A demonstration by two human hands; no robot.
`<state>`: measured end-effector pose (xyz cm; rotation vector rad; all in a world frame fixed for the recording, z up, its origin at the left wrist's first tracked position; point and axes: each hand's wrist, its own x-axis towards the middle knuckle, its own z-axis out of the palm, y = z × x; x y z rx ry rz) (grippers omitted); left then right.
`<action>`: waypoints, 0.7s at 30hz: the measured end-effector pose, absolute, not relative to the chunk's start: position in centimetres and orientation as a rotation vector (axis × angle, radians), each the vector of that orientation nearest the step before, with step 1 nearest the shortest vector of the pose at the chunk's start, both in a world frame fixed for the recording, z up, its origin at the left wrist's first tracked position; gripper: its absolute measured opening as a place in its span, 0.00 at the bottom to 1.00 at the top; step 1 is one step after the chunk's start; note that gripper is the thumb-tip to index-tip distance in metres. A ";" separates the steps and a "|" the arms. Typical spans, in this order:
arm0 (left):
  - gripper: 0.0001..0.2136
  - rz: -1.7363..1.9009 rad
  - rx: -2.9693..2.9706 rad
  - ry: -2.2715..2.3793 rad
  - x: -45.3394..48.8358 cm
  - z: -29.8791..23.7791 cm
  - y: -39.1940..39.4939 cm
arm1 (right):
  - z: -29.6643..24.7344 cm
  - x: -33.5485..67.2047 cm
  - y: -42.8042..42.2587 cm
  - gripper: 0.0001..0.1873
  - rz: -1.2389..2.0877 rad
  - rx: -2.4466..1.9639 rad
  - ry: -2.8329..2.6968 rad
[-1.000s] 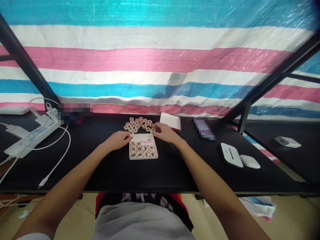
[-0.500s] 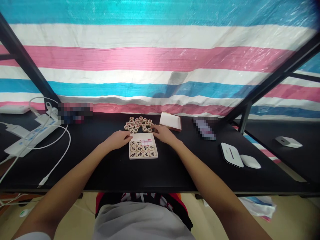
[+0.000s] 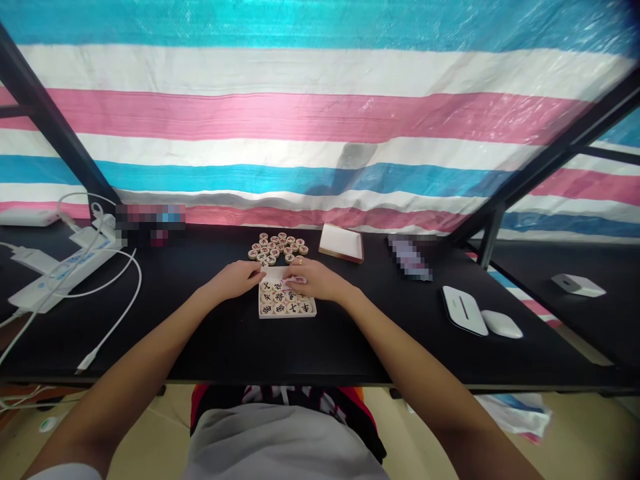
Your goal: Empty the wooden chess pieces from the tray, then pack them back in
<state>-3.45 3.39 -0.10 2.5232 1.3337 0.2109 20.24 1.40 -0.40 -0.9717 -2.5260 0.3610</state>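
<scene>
A shallow white box (image 3: 287, 316) of Chinese chess pieces lies before me, with several black-marked pieces (image 3: 279, 308) in rows inside. My left hand (image 3: 237, 279) pinches the box's upper left edge, its fingertips close to a loose piece. Over the upper right of the box is my right hand (image 3: 316, 279), fingers drawn together and pointing down to the left. It covers part of a pink-and-white paper in the box, and whatever its fingertips hold is hidden. Just behind the box, more round pieces (image 3: 275, 248), many red-marked, form a loose heap.
A box lid (image 3: 341, 243) lies behind on the right. Farther right are a blurred-out item (image 3: 410, 257), a white flat device (image 3: 464, 310) and a white mouse (image 3: 501, 323). A power strip (image 3: 65, 270) with white cables (image 3: 120, 327) occupies the left side of the black table.
My right hand has moved from the right side of the heap toward me, to above the box. My left hand stays at the box's edge.
</scene>
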 end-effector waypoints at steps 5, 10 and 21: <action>0.15 0.211 2.510 1.336 -3.4 0.1 3.3 | -0.7 19.3 0.9 0.13 0.468 -0.873 -2.606; 0.15 0.215 2.515 1.336 -3.4 -0.1 3.4 | -1.4 19.4 1.3 0.17 0.468 -0.861 -2.581; 0.15 0.208 2.518 1.339 -3.5 -0.2 3.4 | -1.7 19.2 2.1 0.09 0.514 -0.975 -2.557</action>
